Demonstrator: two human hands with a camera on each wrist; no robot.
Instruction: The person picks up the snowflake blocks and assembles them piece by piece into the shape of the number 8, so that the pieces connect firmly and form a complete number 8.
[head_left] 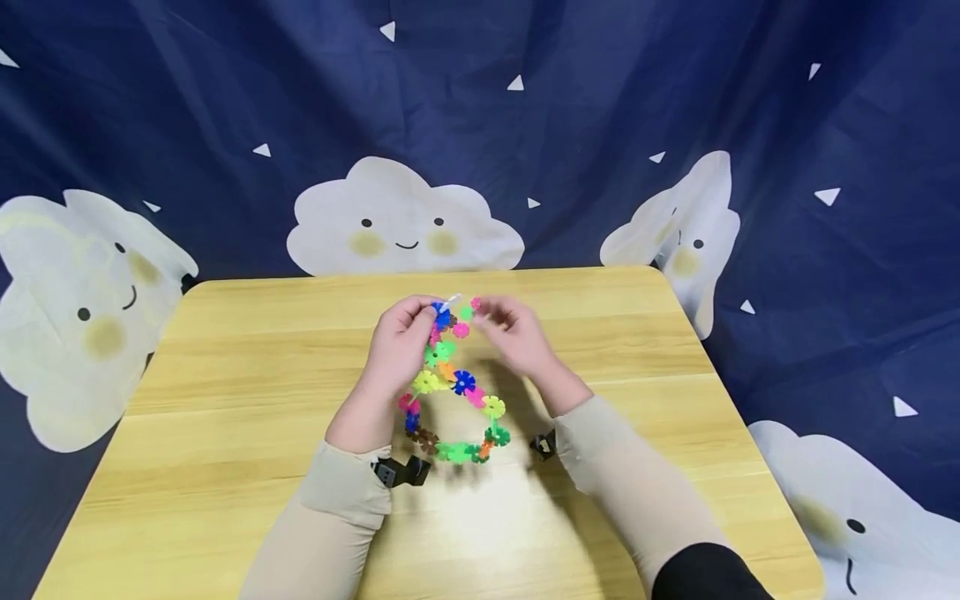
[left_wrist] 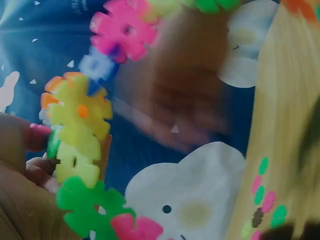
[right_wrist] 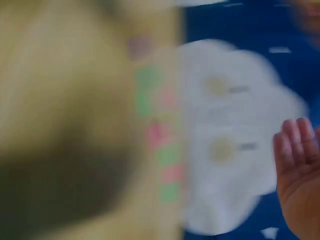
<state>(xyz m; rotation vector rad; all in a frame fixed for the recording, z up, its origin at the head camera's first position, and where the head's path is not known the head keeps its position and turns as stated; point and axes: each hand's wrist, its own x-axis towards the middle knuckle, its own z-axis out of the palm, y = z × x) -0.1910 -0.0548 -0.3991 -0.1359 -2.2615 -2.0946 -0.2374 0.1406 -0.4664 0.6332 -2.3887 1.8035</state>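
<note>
My left hand [head_left: 405,337] pinches a chain of colourful plastic snowflake discs [head_left: 462,382] near its upper end, beside a blue disc [head_left: 441,315] and a whitish one [head_left: 452,302]. The rest hangs as a loop over the table. Yellow discs [left_wrist: 80,110] and a pink disc [left_wrist: 125,29] show up close in the left wrist view, where part of the left hand is hidden behind the chain. To the right, near the chain's top, my right hand [head_left: 517,333] holds nothing; its fingers [right_wrist: 295,142] are fairly straight in the right wrist view.
Small pink and green discs [head_left: 461,330] lie on the wooden table [head_left: 247,400] between the hands, also seen in the left wrist view as a scattered row of discs [left_wrist: 269,201]. Behind the table hangs a dark blue curtain [head_left: 465,117] with clouds.
</note>
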